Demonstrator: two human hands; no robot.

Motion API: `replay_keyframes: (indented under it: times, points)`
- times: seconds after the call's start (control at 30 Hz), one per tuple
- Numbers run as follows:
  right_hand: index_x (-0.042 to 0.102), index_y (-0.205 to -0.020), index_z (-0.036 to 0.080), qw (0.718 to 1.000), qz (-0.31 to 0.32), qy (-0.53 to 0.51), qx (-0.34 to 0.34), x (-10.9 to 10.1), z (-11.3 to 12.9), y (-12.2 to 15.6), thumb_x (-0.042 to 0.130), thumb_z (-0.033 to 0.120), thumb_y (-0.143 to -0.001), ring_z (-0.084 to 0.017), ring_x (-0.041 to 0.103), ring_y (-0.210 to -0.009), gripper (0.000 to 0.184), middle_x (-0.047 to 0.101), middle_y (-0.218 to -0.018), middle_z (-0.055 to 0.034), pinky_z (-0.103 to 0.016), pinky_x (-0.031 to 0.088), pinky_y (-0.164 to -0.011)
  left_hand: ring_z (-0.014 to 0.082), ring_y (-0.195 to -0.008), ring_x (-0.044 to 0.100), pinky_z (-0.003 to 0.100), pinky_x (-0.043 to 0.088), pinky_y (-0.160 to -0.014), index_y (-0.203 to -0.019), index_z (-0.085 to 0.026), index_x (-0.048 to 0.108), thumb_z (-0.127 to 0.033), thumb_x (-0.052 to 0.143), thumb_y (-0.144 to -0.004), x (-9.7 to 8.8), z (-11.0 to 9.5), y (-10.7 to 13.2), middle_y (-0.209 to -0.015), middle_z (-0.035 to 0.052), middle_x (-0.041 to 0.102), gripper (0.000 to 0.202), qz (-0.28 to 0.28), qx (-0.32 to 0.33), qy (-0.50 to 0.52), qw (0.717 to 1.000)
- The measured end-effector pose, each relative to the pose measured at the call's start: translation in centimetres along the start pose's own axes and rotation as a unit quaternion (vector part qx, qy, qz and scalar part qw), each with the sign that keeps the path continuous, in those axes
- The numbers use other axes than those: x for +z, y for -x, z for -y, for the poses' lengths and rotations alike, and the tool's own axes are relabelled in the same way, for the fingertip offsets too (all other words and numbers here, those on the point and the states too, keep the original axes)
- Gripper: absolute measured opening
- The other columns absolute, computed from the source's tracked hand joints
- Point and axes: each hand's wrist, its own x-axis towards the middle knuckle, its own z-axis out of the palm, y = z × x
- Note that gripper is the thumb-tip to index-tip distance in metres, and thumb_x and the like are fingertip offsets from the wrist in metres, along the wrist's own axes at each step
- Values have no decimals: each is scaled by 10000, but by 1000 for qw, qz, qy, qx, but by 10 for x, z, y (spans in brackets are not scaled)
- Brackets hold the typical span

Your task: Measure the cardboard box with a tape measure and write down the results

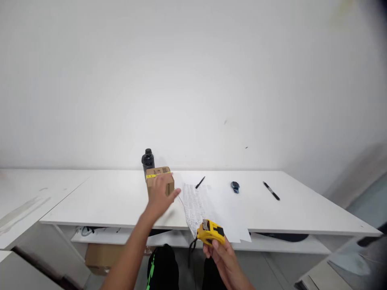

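My right hand grips a yellow and black tape measure near the desk's front edge, its black wrist strap hanging down. No blade shows drawn out of it. In front of a small brown cardboard box with yellow tape across the top is my left hand. Its thumb points out to the right and its fingers are apart, slightly blurred. Whether the fingertips touch the box cannot be made out. Part of the box's front is hidden by that hand.
A dark bottle stands behind the box. Handwritten sheets lie mid-desk with a black pen at their top. To the right are a blue-black watch-like item and a second pen. A shelf runs under the desktop.
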Motion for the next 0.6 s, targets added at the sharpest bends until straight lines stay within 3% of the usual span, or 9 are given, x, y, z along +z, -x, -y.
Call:
replay_keyframes:
  times: [0.1,0.2,0.33,0.47,0.53,0.6]
  points:
    - [610,-991,251,1000,-18,-13,-12,-9,4,8,646,569,-782,-157,537,-678,382,612,-872,-41,-319,454,-645,402,-1429,104,603,159,-1105,-1436,-197,376,-549,664,-722,-3,47,-36,-1521,158,307,846,45,-84,-161,982]
    - [601,-959,252,999,-37,-6,-31,-16,8,8,614,630,-768,-160,520,-655,424,604,-865,-44,-325,466,-606,346,-1423,195,503,321,-1063,-1418,-253,412,-452,665,-737,-4,83,-48,-1535,92,311,753,105,-68,-212,969]
    - [591,-917,229,993,-43,69,-80,-15,23,-18,717,625,-659,-151,492,-611,490,586,-775,-30,-275,420,-506,302,-1395,294,417,407,-1013,-1395,-322,449,-475,663,-738,-15,90,-36,-1511,18,371,708,143,-16,-203,968]
    - [554,-917,228,972,4,181,-151,20,56,-69,768,491,-670,-138,500,-633,419,561,-728,19,-253,433,-551,299,-1389,316,413,330,-1092,-1294,-334,567,-527,697,-702,-19,82,-16,-1475,11,428,635,143,-1,-85,986]
    - [532,-954,230,953,48,245,-174,52,70,-99,734,476,-710,-152,533,-695,401,583,-797,11,-263,455,-594,293,-1391,315,414,258,-1136,-1192,-310,644,-549,660,-737,-15,83,-9,-1460,27,448,514,100,-27,43,994]
    - [518,-966,225,921,72,308,-227,86,76,-130,693,500,-731,-165,556,-748,401,595,-836,1,-282,469,-659,281,-1377,345,409,258,-1135,-1194,-269,630,-540,622,-782,-6,86,-3,-1458,67,445,493,19,-79,195,977]
